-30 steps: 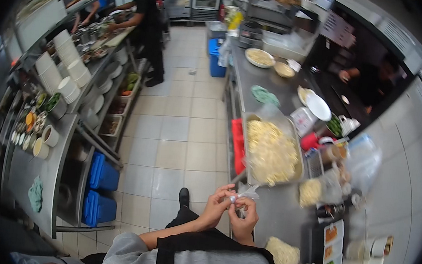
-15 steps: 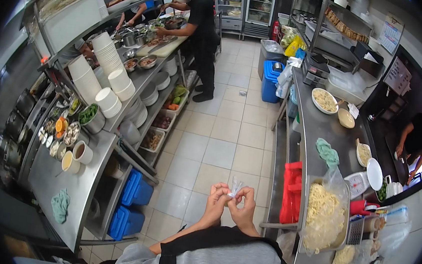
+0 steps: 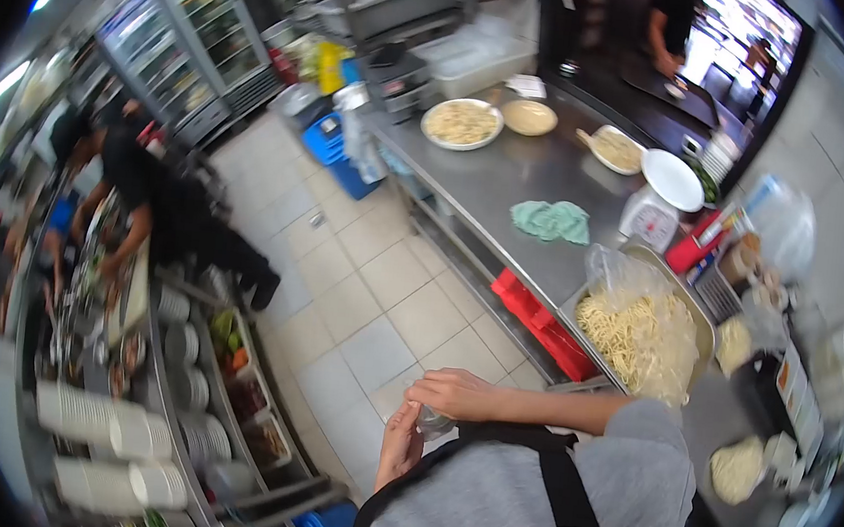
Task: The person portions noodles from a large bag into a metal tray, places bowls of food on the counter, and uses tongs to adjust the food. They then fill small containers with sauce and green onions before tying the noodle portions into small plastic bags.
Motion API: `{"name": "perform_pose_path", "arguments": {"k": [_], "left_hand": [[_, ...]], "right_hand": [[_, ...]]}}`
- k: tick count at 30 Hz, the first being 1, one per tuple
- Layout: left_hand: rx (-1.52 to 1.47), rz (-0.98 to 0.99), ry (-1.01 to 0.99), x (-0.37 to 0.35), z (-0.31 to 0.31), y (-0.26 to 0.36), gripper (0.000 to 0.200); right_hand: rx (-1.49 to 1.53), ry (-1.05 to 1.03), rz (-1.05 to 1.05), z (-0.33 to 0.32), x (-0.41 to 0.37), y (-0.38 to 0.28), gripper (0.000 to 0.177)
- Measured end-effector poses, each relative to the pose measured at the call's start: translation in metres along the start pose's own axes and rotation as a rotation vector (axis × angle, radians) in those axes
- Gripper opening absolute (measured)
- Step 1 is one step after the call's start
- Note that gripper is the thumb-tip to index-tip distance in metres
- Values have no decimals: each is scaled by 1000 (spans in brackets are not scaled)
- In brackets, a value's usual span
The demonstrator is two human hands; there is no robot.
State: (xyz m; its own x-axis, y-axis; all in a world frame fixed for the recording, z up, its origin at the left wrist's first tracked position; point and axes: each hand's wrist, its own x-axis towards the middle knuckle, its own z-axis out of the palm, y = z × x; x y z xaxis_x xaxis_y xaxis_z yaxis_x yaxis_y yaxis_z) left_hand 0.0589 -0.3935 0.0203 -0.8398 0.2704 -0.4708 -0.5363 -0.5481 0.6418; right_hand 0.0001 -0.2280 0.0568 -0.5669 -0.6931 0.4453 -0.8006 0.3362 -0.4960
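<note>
In front of my apron, both hands are close together on a small clear plastic bag (image 3: 436,424), only partly visible. My left hand (image 3: 400,448) has its thumb and fingers pinched together at the bag's near side. From the right, my right hand (image 3: 453,394) reaches across over the top, its curled fingertips meeting the left ones. The bag's contents are hidden by the fingers. To the right of my hands, a metal tray (image 3: 706,347) on the counter holds noodles (image 3: 624,343) partly covered by a plastic bag.
On the steel counter (image 3: 484,191) are a plate of food (image 3: 461,124), a beige bowl (image 3: 529,118), a green cloth (image 3: 550,221) and a scale (image 3: 650,221). A red crate (image 3: 542,326) sits below. At left, a person in black (image 3: 138,183) works beside stacked white containers (image 3: 97,421).
My view has swung right toward the counter and tilted. My right hand has come over the top of my left, and the bag is now mostly covered.
</note>
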Motion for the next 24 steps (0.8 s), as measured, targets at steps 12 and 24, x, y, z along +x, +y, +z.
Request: {"name": "perform_pose_path", "arguments": {"k": [12, 24], "left_hand": [[717, 417, -300, 120, 75, 96, 25], [1066, 75, -1317, 256, 147, 106, 31]], "right_hand": [[-180, 343, 207, -50, 49, 82, 19], [-43, 497, 730, -138, 8, 98, 15]]}}
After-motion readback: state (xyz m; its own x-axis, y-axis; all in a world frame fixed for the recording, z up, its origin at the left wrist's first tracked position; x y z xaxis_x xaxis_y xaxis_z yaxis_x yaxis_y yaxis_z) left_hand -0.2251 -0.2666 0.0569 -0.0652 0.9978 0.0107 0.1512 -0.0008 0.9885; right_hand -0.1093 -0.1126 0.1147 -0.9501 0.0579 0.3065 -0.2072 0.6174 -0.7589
